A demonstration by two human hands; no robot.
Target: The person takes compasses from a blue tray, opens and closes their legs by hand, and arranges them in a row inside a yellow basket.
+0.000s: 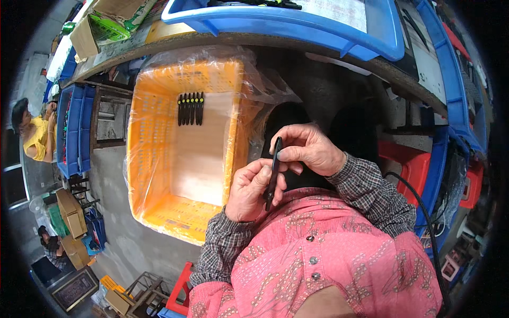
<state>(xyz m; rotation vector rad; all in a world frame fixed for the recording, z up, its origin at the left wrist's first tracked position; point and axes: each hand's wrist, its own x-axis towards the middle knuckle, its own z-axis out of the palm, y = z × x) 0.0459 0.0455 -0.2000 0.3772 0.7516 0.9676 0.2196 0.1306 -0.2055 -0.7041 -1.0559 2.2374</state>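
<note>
My left hand (245, 192) is closed around the lower part of a slim black tapered tool (273, 175), whose exact kind I cannot make out. The fingers and thumb of my right hand (313, 150) pinch its upper part. It stands nearly upright between both hands, just above my lap. To the left is a yellow plastic crate (233, 153) lined with clear film. A pale sheet (197, 159) covers its bottom, and a row of several slim black tools (191, 108) with yellow-green spots lies at the far end.
A workbench edge (127, 55) runs across the far side, with a blue tray (297, 27) on it. Red stools stand at the right (407, 168) and lower left (180, 294). A black cable (424, 212) hangs at my right. A person in yellow (38, 135) sits far left.
</note>
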